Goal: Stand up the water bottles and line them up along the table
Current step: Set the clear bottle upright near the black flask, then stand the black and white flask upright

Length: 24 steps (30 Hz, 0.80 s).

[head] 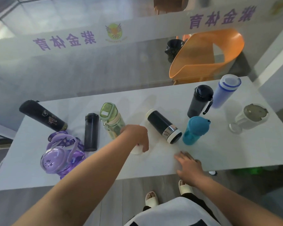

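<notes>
Head view: you look down on a white table (235,152) with bottles scattered along it.
Left hand (135,136): reaches to mid-table and is curled over a small white bottle (136,150); your thumb wraps its near side.
White bottle: mostly hidden under that hand, so you cannot tell its long axis or whether it stands.
Right hand (189,167): lies flat on the table by the near edge, fingers spread, holding nothing, well apart from the left.
Black thermos (162,124): lies on its side just right of your left hand, long axis running from far-left to near-right, the silver-banded end pointing towards your right hand.
Nearer hand: the left sits beside the thermos body; the right is closer to its near end.
Right group: teal bottle (195,130), dark grey bottle (199,103), blue bottle (224,93) and pale tumbler (252,117) look upright.
Left group: purple bottle (60,155) and tall black bottle (42,117) lie down; small black flask (91,132) and green bottle (112,121) are hard to judge.
Likely next: set the white bottle upright, then take the thermos.
</notes>
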Each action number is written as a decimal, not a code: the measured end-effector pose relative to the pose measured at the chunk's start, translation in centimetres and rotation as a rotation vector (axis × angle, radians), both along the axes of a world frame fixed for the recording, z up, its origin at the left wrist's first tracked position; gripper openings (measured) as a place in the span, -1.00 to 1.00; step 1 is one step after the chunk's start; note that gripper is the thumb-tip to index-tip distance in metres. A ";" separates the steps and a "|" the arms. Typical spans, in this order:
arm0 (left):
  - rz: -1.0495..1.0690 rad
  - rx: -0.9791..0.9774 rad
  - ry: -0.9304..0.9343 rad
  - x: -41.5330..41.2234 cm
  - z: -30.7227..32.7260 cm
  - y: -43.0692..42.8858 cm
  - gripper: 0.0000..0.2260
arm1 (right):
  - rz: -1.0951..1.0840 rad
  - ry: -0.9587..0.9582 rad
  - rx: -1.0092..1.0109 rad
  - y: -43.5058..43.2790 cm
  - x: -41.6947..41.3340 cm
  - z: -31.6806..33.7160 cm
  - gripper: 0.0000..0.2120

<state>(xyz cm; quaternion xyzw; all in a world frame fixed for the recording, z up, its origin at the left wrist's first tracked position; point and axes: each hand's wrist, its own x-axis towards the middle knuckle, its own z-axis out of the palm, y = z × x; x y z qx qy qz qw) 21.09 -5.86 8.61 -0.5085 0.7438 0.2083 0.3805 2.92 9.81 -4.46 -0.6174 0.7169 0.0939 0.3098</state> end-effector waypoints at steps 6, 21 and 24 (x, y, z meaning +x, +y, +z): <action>-0.103 -0.076 -0.106 -1.4 -0.9 0.2 -0.63 | 0.054 0.003 -0.010 0.1 -0.9 -0.5 -0.33; -0.207 -0.295 0.303 -6.3 -3.6 -0.9 -0.13 | -0.013 0.011 -0.041 1.3 -6.4 0.4 -0.44; -0.329 -0.258 0.119 -8.5 -6.0 -0.5 -0.12 | -0.071 0.014 0.008 1.9 -8.3 0.4 -0.43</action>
